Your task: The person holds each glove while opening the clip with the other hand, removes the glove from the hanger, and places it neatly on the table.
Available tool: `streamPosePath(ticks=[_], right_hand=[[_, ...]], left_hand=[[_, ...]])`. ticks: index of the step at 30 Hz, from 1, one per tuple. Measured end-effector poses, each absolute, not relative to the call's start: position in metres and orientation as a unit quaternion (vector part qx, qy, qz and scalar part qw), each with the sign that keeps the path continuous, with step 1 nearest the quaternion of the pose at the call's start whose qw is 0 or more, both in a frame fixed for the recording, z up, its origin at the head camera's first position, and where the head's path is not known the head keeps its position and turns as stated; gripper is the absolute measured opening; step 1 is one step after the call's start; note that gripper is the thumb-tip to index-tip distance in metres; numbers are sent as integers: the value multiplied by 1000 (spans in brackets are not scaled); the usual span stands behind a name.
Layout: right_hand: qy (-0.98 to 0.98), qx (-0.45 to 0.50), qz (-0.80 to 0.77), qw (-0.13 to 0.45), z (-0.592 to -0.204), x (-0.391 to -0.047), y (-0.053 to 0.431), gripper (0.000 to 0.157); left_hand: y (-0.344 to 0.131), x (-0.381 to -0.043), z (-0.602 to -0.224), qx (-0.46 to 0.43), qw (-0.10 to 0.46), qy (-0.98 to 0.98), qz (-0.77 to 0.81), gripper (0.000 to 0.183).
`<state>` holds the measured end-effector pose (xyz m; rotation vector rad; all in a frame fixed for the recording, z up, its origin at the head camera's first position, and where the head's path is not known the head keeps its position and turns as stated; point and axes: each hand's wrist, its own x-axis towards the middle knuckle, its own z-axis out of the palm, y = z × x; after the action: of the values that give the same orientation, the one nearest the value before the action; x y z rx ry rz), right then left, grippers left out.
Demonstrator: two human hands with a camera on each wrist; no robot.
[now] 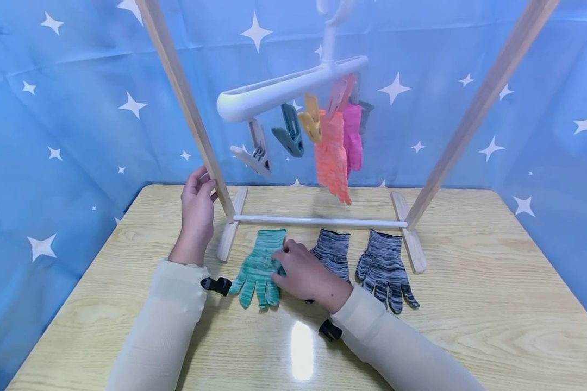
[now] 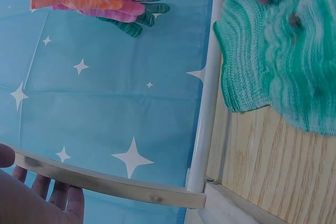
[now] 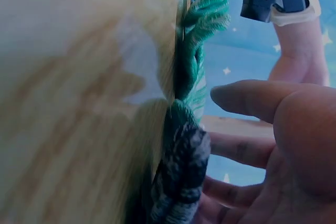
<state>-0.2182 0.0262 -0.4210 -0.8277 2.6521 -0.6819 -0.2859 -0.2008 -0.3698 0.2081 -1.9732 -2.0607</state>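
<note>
My left hand (image 1: 198, 201) holds the left wooden post (image 1: 191, 114) of a stand; in the left wrist view its thumb and fingers lie on opposite sides of the post (image 2: 105, 181). A green striped knit glove (image 1: 260, 266) lies flat on the table, fingers toward me. At its right edge is my right hand (image 1: 305, 271), fingers loosely bent, thumb (image 3: 247, 98) apart from the glove in the right wrist view. The right hand partly covers a black-and-white glove (image 1: 333, 250). Another black-and-white glove (image 1: 383, 271) lies farther right.
A white hanger (image 1: 288, 87) hangs above with a grey clip (image 1: 256, 149), a dark green clip (image 1: 291, 130) and a yellow clip (image 1: 312, 119). Orange (image 1: 331, 157) and pink gloves (image 1: 353, 136) hang from it, a dark green one behind. A white bar (image 1: 318, 221) joins the stand's feet.
</note>
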Motion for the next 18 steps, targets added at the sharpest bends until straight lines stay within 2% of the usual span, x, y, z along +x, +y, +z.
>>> streamPosePath(ticks=[18], right_hand=[[929, -298, -175, 130, -422, -219, 27, 42]], left_hand=[[-200, -287, -371, 71, 148, -676, -719, 42]])
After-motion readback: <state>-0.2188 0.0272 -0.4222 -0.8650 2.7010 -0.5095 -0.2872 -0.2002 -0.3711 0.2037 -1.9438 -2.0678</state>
